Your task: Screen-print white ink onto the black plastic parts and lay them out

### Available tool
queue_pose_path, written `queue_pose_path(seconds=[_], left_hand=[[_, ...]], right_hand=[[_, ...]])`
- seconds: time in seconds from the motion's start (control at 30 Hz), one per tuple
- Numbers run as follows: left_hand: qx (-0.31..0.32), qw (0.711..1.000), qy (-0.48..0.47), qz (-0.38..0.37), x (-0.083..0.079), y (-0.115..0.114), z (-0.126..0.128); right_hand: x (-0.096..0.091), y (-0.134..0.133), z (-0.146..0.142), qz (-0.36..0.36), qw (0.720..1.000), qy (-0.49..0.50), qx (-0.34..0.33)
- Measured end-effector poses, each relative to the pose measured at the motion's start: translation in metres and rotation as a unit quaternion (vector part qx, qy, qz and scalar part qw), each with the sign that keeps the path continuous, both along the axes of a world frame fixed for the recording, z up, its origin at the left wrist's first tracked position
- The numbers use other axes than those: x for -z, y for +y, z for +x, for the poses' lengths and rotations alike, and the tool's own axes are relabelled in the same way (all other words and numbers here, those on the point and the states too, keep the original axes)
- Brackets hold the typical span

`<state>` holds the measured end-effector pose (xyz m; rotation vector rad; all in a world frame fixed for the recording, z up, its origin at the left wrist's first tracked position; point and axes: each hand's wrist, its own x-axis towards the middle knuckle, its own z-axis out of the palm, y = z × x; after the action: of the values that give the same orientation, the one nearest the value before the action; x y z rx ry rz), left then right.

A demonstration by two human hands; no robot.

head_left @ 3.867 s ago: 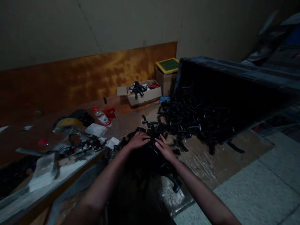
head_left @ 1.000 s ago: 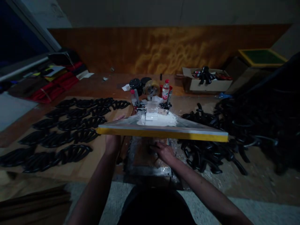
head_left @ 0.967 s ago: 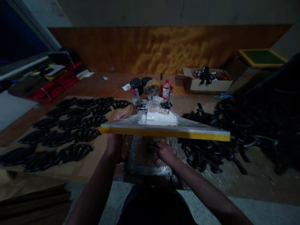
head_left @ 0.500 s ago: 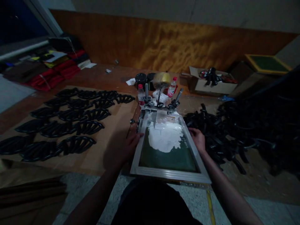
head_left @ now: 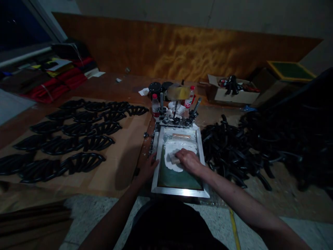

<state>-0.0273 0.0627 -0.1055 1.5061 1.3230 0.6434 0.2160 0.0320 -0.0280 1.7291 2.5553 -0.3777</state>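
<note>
A screen-printing frame [head_left: 182,192] with a silver metal border lies in front of me, its green mesh [head_left: 179,178] partly covered by white ink [head_left: 169,146]. In my right hand [head_left: 189,160] is a squeegee [head_left: 175,159], its lower end in the ink over the middle of the mesh; motion blurs its outline. At the frame's left border is my left hand [head_left: 150,166], fingers curled against the edge and partly lost in shadow. A second wooden-handled squeegee [head_left: 181,136] rests at the far end of the mesh. Behind it stands the black hinge clamp [head_left: 177,120].
Rows of black curved plastic pieces [head_left: 62,146] lie on cardboard to the left. A heap of similar black pieces [head_left: 226,142] sits close on the right. Behind the clamp are bottles [head_left: 155,105], black jars [head_left: 155,87] and a roll of tape [head_left: 178,92]. A cardboard box [head_left: 234,96] stands further back.
The frame's near end has come down from a raised position. My right hand has left its right border and now grips a squeegee in the ink. My left hand stays at the left border.
</note>
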Motion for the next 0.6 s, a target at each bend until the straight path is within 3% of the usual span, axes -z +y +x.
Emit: queue_pose_path(seconds=[0.07, 0.13, 0.3, 0.43, 0.5, 0.6], left_hand=[[-0.001, 1.000, 0.003, -0.004, 0.002, -0.001, 0.000], [-0.008, 1.000, 0.003, 0.004, 0.004, -0.001, 0.001], [-0.007, 1.000, -0.021, 0.001, 0.006, -0.003, 0.001], [-0.016, 1.000, -0.016, 0.003, 0.005, -0.002, 0.002], [-0.020, 1.000, -0.009, 0.007, -0.002, -0.002, 0.001], [-0.013, 1.000, -0.004, -0.011, -0.024, -0.002, -0.002]], right_hand=[[-0.001, -0.012, 0.006, -0.004, 0.997, 0.031, -0.075], [-0.005, -0.013, 0.009, -0.014, 0.993, 0.054, -0.105], [0.006, -0.010, 0.004, 0.064, 0.995, 0.060, -0.040], [0.023, -0.027, 0.000, 0.061, 0.992, 0.088, -0.061], [0.019, -0.021, -0.001, 0.051, 0.992, 0.113, -0.026], [-0.004, 0.015, 0.000, 0.067, 0.984, 0.143, 0.077]])
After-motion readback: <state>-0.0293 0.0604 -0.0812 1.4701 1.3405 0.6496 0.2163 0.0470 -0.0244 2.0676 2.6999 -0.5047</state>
